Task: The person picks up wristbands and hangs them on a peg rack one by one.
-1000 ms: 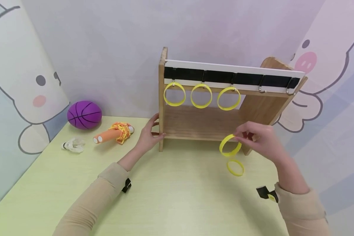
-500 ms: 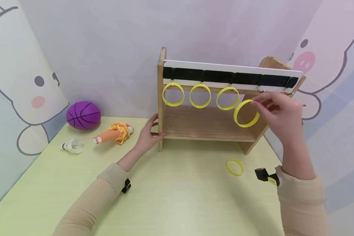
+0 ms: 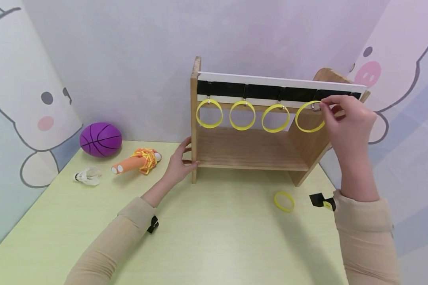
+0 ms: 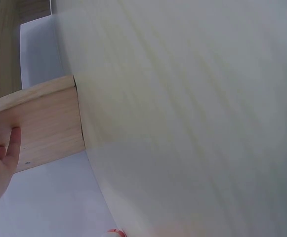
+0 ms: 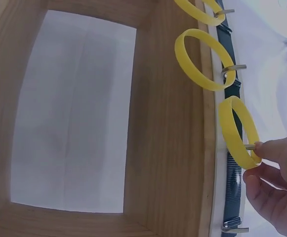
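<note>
My right hand (image 3: 351, 114) pinches a yellow ring (image 3: 308, 130), a thin flat band, at its right side. The fourth hook from the left (image 3: 315, 107) shows through this ring; in the right wrist view the hook's tip (image 5: 250, 146) pokes through it beside my fingertips. Three like rings hang to the left: one ring (image 3: 209, 126), a middle ring (image 3: 241, 128) and another (image 3: 275, 130). My left hand (image 3: 178, 164) rests against the left side panel (image 3: 194, 118) of a wooden rack, and its fingers touch the panel's outer face in the left wrist view.
One more yellow ring (image 3: 284, 210) lies on the table (image 3: 214, 237). At the left are a purple ball (image 3: 100, 139), an orange tube-like thing with yellow-orange strips (image 3: 137, 161) and a shuttlecock (image 3: 88, 176). A white rail (image 3: 281, 82) with hooks spans the rack.
My right hand has lifted the pinched ring from low by the rack's right side up to the fourth hook, which now shows inside it. The left hand has stayed put.
</note>
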### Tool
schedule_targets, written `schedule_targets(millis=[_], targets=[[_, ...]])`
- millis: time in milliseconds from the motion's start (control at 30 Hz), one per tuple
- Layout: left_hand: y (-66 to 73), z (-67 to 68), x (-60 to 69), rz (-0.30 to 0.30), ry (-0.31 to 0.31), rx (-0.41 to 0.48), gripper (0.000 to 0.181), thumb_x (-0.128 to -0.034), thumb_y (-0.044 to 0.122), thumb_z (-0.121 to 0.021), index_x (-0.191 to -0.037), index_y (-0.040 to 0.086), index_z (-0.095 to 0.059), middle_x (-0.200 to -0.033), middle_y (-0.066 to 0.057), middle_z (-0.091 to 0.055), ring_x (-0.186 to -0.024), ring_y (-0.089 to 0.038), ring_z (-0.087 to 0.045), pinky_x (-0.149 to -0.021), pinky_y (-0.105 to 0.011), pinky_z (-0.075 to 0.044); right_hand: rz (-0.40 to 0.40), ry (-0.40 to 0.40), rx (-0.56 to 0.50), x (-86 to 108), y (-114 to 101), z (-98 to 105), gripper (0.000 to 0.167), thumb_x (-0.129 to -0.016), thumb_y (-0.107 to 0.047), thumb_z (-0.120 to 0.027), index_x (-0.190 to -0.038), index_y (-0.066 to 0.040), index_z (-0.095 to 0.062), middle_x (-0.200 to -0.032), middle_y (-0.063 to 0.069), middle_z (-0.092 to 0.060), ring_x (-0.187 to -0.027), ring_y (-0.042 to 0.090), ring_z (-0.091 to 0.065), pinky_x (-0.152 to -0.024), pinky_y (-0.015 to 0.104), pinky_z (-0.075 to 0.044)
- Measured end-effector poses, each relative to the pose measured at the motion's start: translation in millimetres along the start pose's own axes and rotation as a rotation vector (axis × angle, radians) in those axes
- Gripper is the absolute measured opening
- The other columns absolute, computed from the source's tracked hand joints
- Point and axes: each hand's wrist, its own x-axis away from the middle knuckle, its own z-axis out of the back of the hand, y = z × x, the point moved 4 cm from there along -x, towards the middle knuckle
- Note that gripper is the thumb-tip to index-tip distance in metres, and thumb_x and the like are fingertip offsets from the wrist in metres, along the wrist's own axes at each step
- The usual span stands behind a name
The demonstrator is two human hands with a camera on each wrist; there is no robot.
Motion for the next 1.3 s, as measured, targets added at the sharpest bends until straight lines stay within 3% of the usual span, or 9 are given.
schedule_targets(millis=[167,267,333,633,767,933,1167,1300], targets=[[-20.5,-3.1,-3.5,-0.003,0.004,-0.006,0.083,-0.0794,-0.003,-0.07,-0.148,0.007,-0.024,-0.147,-0.017,-0.033,-0.124,-0.038,-0.045,-0.08,-0.048,-0.056,-0.015,-0.037,0.031,0.7,6.9,-4.4,0.025,-0.09,-0.021,-0.063,-0.101,0.0,-0.071,-0.097,0.016,-0.07,-0.08,-0.024,-0.04,-0.068,-0.003,-0.035],[-37.1,-5.3,-6.3,0.006,0.005,-0.015,0.086,-0.0796,0.002,-0.072,-0.15,0.015,-0.024,-0.149,-0.01,-0.033,-0.125,-0.033,-0.046,-0.08,-0.043,-0.057,-0.021,-0.064,0.04,3.0,10.2,-7.1,0.025,-0.091,-0.02,-0.061,-0.102,0.0,-0.07,-0.098,0.016,-0.069,-0.08,-0.024,-0.039,-0.069,-0.003,-0.035],[-40.5,-5.3,-6.5,0.009,0.007,-0.018,0.087,-0.0796,0.004,-0.073,-0.15,0.019,-0.024,-0.149,-0.007,-0.034,-0.125,-0.03,-0.046,-0.08,-0.039,-0.058,-0.02,-0.075,0.04,4.5,11.8,-8.5,0.024,-0.091,-0.018,-0.059,-0.102,0.0,-0.07,-0.098,0.016,-0.069,-0.08,-0.025,-0.039,-0.069,-0.004,-0.035],[-41.9,-5.2,-6.7,-0.005,0.005,-0.005,0.085,-0.0804,0.007,-0.073,-0.15,0.02,-0.024,-0.149,-0.006,-0.034,-0.125,-0.031,-0.045,-0.08,-0.041,-0.058,-0.022,-0.058,0.039,13.0,15.6,-5.9,0.022,-0.09,-0.017,-0.063,-0.104,-0.002,-0.071,-0.097,0.015,-0.068,-0.079,-0.009,-0.049,-0.067,-0.002,-0.035],[-40.8,-5.1,-6.1,-0.002,0.005,-0.014,0.086,-0.0802,0.006,-0.073,-0.15,0.021,-0.024,-0.149,-0.006,-0.033,-0.125,-0.03,-0.045,-0.08,-0.04,-0.058,-0.023,-0.017,0.005,17.8,16.9,-1.9,0.02,-0.087,-0.016,-0.067,-0.102,-0.004,-0.072,-0.094,0.014,-0.069,-0.079,-0.017,-0.045,-0.066,-0.001,-0.036],[-41.1,-4.0,-6.3,-0.006,0.013,-0.024,0.086,-0.0798,0.006,-0.073,-0.15,0.021,-0.024,-0.148,-0.008,-0.034,-0.125,-0.031,-0.046,-0.079,-0.039,-0.058,-0.003,-0.006,-0.05,26.5,15.5,1.5,0.016,-0.082,-0.007,-0.071,-0.097,-0.001,-0.072,-0.088,0.015,-0.069,-0.076,-0.016,-0.047,-0.064,0.0,-0.037],[-41.6,-4.0,-5.4,-0.014,0.009,-0.028,0.086,-0.0803,0.006,-0.072,-0.15,0.021,-0.024,-0.149,-0.008,-0.033,-0.125,-0.032,-0.046,-0.079,-0.038,-0.058,0.008,-0.103,-0.103,46.9,16.0,2.8,0.021,-0.078,-0.003,-0.074,-0.099,0.0,-0.072,-0.085,0.015,-0.067,-0.075,-0.011,-0.05,-0.064,-0.001,-0.04],[-40.8,-4.3,-5.6,-0.018,0.011,-0.021,0.085,-0.08,0.007,-0.072,-0.15,0.02,-0.024,-0.149,-0.008,-0.033,-0.125,-0.033,-0.046,-0.078,-0.038,-0.058,0.071,-0.21,-0.122,62.1,21.6,-4.2,0.028,-0.073,0.0,-0.078,-0.1,-0.002,-0.071,-0.082,0.011,-0.066,-0.072,-0.008,-0.051,-0.063,0.0,-0.042]])
